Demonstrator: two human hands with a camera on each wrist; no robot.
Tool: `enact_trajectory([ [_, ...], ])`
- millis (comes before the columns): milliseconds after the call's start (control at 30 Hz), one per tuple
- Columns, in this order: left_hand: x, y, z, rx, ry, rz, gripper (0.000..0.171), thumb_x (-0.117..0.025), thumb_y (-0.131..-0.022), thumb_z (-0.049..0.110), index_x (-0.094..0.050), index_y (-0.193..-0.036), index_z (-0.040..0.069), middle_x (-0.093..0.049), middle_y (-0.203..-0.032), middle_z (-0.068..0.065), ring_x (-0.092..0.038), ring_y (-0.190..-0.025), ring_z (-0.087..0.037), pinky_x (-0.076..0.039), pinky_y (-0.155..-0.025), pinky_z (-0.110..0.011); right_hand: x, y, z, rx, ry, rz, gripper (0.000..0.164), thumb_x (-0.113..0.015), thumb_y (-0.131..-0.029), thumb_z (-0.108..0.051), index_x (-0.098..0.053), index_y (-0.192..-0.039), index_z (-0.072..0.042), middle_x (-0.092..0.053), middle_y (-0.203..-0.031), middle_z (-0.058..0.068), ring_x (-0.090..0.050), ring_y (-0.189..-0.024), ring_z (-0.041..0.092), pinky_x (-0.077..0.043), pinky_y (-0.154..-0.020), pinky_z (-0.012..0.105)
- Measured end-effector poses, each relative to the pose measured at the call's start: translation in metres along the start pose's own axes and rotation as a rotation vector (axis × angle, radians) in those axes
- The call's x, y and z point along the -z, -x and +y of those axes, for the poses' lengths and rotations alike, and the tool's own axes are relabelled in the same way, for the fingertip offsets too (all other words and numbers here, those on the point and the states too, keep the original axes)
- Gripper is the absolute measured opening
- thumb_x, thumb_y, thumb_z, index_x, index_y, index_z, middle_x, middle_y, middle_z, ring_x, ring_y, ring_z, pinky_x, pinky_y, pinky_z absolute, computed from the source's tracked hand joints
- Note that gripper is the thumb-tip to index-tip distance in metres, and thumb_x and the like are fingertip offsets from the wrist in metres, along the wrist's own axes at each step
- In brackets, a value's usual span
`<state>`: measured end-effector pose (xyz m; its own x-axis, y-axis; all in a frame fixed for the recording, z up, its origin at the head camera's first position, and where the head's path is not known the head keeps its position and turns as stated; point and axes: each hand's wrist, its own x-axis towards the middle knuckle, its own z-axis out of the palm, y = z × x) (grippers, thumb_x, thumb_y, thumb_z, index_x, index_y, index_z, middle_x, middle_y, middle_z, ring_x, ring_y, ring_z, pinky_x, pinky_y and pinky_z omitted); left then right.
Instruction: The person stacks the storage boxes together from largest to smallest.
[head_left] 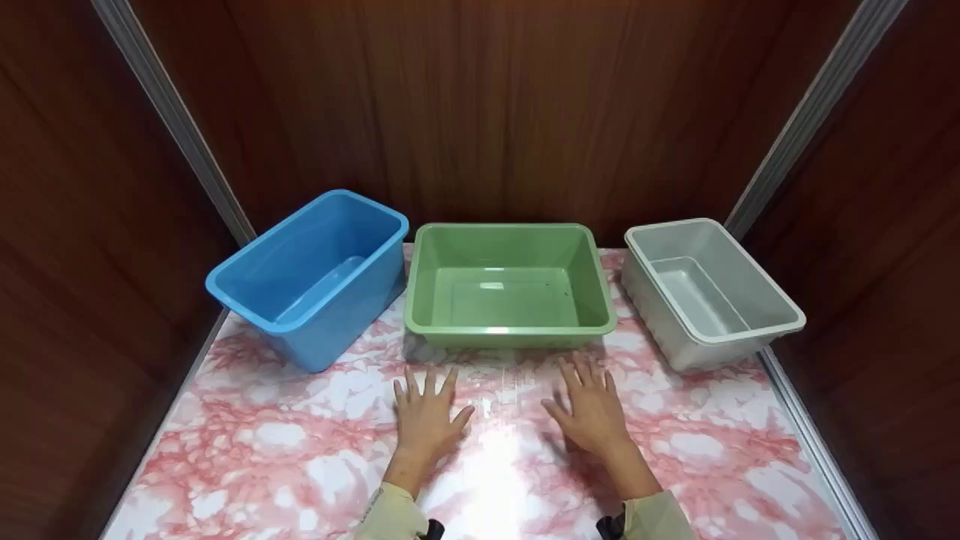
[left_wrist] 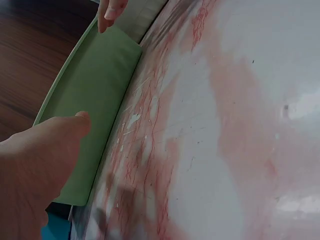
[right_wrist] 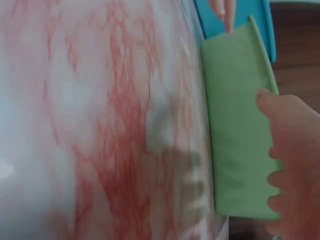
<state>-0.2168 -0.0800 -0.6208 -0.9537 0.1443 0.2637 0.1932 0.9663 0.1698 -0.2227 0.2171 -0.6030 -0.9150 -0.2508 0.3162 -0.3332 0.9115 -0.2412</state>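
Note:
Both hands are held out flat, fingers spread and palms down, over the table in front of the green bin (head_left: 510, 340). My left hand (head_left: 426, 420) is nearest the green bin's left front corner and holds nothing. Likewise bare, my right hand (head_left: 595, 412) has its fingertips close to the bin's right front corner. In the left wrist view the thumb (left_wrist: 67, 127) overlaps the green bin's side wall (left_wrist: 100, 85). The right wrist view has the right thumb (right_wrist: 267, 100) in front of the same bin (right_wrist: 235, 140).
A blue bin (head_left: 337, 315) stands angled at the left, its near end turned outward. At the right is a light grey bin (head_left: 667, 322), also angled. Dark wood panels (head_left: 480, 112) with metal corner strips enclose the pink-and-white marbled table (head_left: 300, 450) at the back and sides.

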Motion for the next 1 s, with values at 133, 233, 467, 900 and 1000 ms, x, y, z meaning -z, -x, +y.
enact_trajectory([
  [133,0.003,-0.002,-0.007,0.029,0.035,0.003,0.074,-0.058,-0.086,0.062,-0.044,-0.147,0.023,-0.038,-0.149,-0.019,-0.022,-0.134,-0.056,-0.015,-0.104,-0.069,0.001,-0.003,0.009,-0.024,-0.109,0.099,0.071,-0.062,-0.091,-0.046,-0.044,-0.144,-0.002,-0.036,-0.150,0.022,-0.031,-0.136,0.043,-0.024,-0.105,0.062],
  [233,0.007,-0.004,-0.012,0.043,0.063,-0.004,0.075,-0.057,-0.087,0.061,-0.041,-0.149,0.022,-0.036,-0.150,-0.020,-0.019,-0.136,-0.056,-0.013,-0.105,-0.069,0.003,-0.006,0.014,-0.031,-0.177,0.181,0.066,-0.064,-0.091,-0.039,-0.046,-0.142,0.000,-0.037,-0.149,0.022,-0.032,-0.136,0.042,-0.026,-0.105,0.060],
  [467,0.010,-0.014,-0.026,0.057,0.127,-0.049,0.071,-0.054,-0.091,0.057,-0.040,-0.150,0.020,-0.038,-0.148,-0.021,-0.020,-0.136,-0.054,-0.016,-0.105,-0.068,0.010,-0.008,0.028,-0.086,-0.310,0.309,0.058,-0.068,-0.090,-0.021,-0.049,-0.140,0.000,-0.041,-0.147,0.020,-0.037,-0.133,0.041,-0.031,-0.103,0.057],
  [900,0.009,-0.028,-0.060,0.118,0.327,-0.042,0.060,-0.057,-0.095,0.042,-0.046,-0.145,0.011,-0.039,-0.148,-0.021,-0.022,-0.136,-0.053,-0.016,-0.107,-0.065,0.010,-0.010,0.055,-0.238,-0.533,0.375,0.052,-0.062,-0.094,-0.016,-0.046,-0.140,0.002,-0.035,-0.150,0.019,-0.033,-0.135,0.038,-0.030,-0.105,0.055],
  [1000,0.010,-0.030,-0.068,0.116,0.367,-0.007,0.059,-0.056,-0.095,0.042,-0.047,-0.144,0.009,-0.040,-0.147,-0.020,-0.024,-0.136,-0.052,-0.017,-0.107,-0.065,0.010,-0.012,0.061,-0.256,-0.563,0.360,0.053,-0.061,-0.094,-0.015,-0.044,-0.141,0.003,-0.035,-0.150,0.019,-0.033,-0.136,0.037,-0.031,-0.104,0.055],
])
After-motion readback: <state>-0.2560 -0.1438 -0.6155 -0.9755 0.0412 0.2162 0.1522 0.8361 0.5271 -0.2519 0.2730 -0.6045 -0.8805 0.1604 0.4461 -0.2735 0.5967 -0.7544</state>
